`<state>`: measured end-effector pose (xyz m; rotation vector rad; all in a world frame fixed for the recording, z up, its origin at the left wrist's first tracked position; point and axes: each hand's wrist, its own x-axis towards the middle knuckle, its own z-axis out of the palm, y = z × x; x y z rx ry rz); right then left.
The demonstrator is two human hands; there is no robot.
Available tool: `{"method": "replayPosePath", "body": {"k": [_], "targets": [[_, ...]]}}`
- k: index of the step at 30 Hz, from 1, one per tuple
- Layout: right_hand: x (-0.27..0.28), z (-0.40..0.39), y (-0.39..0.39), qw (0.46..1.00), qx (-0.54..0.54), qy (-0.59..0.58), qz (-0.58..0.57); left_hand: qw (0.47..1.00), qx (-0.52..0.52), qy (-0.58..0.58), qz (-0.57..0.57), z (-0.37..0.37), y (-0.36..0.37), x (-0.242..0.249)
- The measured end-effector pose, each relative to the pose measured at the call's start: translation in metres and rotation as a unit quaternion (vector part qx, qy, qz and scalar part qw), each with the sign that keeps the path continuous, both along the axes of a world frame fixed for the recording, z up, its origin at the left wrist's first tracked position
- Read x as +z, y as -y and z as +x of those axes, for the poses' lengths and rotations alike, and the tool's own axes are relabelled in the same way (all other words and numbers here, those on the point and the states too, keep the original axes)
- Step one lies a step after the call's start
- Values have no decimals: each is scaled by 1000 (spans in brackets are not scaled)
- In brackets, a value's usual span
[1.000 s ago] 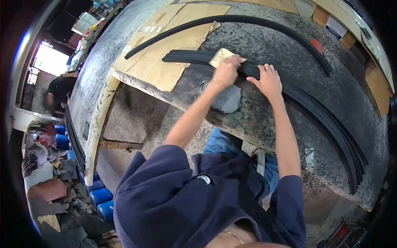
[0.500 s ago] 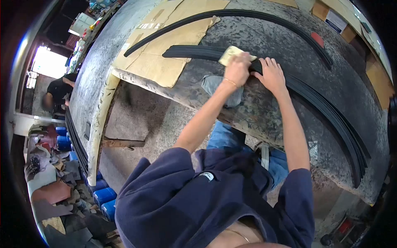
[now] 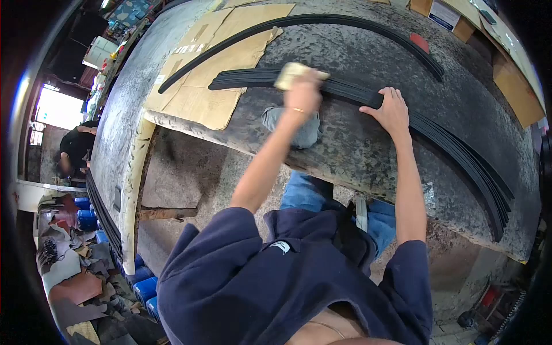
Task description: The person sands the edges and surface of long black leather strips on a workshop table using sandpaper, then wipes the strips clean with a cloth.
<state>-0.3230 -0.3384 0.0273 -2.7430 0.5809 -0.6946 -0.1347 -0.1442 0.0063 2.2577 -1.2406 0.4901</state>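
Note:
A bundle of long black strips (image 3: 345,87) lies curved across the dark worn table, its left end on cardboard and its right end fanned into separate strips. My left hand (image 3: 305,95), blurred by motion, grips a pale yellow sponge-like pad (image 3: 289,75) against the top of the bundle, left of its middle. Farther right, my right hand (image 3: 393,110) clasps the bundle, thumb on the left side and fingers over the top. Just below my left hand lies a grey cloth (image 3: 305,133) on the table.
Another curved black strip bundle (image 3: 339,20) runs along behind. Flat cardboard (image 3: 215,106) covers the table's left part, and a red piece (image 3: 419,42) lies at back right. Cardboard boxes (image 3: 512,89) stand at the right. A person (image 3: 73,146) bends at the far left, near blue containers (image 3: 145,289).
My left hand has slid left along the strips with the pad. My right hand has shifted slightly right, widening the gap between my hands. The whole view has moved a little.

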Motion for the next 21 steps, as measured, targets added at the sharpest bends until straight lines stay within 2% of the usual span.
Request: {"method": "replayPosePath", "body": {"k": [1,2,3,5,7,9,10,11,12,14,15,17,19,21], "targets": [[2,-1,1,999,-15,-21,28,979,91,-179,46,18,-22,32],[5,-1,2,999,-22,-18,32,995,81,60,1,77,-30,-38],[7,0,1,999,-26,-19,35,995,74,62,6,59,-19,-28],[6,2,0,999,-24,-24,35,999,43,-29,-1,-25,22,-3],[1,-1,2,1000,-5,-14,22,999,-51,1,-18,-77,64,-17],[-1,-1,6,1000,-6,-17,22,989,-118,-29,-88,-97,68,-16],[-1,2,4,1000,-6,-18,23,985,-161,-5,-69,-83,53,-9],[-2,2,1,999,1,-20,25,992,-122,-33,19,-64,34,0],[2,2,1,999,-17,-28,32,997,-61,-50,-5,-40,10,13],[5,0,0,998,-40,-40,39,981,82,-151,92,31,-40,27],[6,1,5,998,-43,-36,39,979,97,-174,52,68,-66,19],[0,0,1,1000,-20,-10,22,986,131,-94,51,73,-55,14],[8,3,-3,999,-36,-21,31,988,69,-140,20,-1,-6,24],[5,-1,-1,999,-15,-26,28,992,-107,34,-61,-51,51,-14]]}}
